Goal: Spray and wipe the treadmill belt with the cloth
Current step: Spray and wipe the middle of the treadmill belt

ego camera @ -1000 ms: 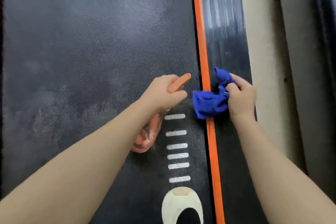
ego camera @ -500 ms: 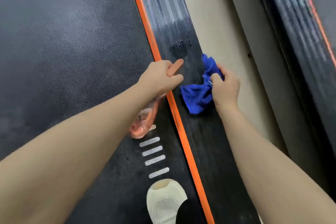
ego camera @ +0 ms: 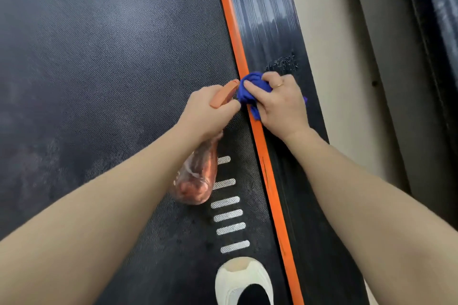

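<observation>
The dark textured treadmill belt (ego camera: 104,69) fills the left and centre of the head view. My left hand (ego camera: 208,111) grips an orange spray bottle (ego camera: 198,178) with its nozzle pointing toward the cloth, held just above the belt's right edge. My right hand (ego camera: 280,104) presses a bunched blue cloth (ego camera: 250,89) down onto the orange strip (ego camera: 270,181) and the black side rail (ego camera: 272,32). Most of the cloth is hidden under my fingers. The nozzle tip almost touches the cloth.
White dashes (ego camera: 228,215) mark the belt near its right edge. A white shoe (ego camera: 243,282) stands on the belt at the bottom. Beige floor (ego camera: 347,82) runs along the right of the rail, with another dark machine's edge (ego camera: 436,32) beyond.
My right hand slid the cloth left from the side rail onto the orange strip, closer to the bottle nozzle. The view swung, and my left hand kept hold of the bottle.
</observation>
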A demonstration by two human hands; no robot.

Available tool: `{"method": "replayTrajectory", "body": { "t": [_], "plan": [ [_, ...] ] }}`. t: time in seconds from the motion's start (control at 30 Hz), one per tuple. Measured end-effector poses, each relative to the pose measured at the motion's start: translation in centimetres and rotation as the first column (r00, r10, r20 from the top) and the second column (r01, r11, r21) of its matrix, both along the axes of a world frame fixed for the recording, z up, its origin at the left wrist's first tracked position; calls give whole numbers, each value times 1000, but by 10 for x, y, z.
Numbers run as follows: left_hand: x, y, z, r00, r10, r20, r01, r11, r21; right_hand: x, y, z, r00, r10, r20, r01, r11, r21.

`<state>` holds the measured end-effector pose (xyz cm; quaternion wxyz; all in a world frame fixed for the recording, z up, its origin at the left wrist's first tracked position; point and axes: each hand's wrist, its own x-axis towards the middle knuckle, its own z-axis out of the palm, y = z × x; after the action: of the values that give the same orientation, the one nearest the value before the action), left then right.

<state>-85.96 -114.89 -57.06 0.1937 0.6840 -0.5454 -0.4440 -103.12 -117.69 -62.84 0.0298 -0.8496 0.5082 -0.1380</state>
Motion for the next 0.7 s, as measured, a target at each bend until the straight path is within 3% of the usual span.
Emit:
{"method": "replayTrajectory", "body": {
  "t": [0.17, 0.37, 0.53, 0.7],
  "plan": [
    [-2, -21, 1, 995, 65, -72, -65, 998, 4, 23, -70, 1, 988, 54, -146, -61, 997, -46],
    [-1, -44, 1, 994, 105, -33, -106, 994, -11, 12, -101, 2, 960, 251, -122, -255, 967, -14],
    [-10, -46, -1, 995, 101, -5, -102, 994, -50, -23, -96, 6, 990, 134, -48, -135, 991, -16],
    [-10, -38, 5, 994, 105, 11, -104, 993, -63, -21, -56, 7, 999, 30, 23, -32, 996, 84]
  ]
}}
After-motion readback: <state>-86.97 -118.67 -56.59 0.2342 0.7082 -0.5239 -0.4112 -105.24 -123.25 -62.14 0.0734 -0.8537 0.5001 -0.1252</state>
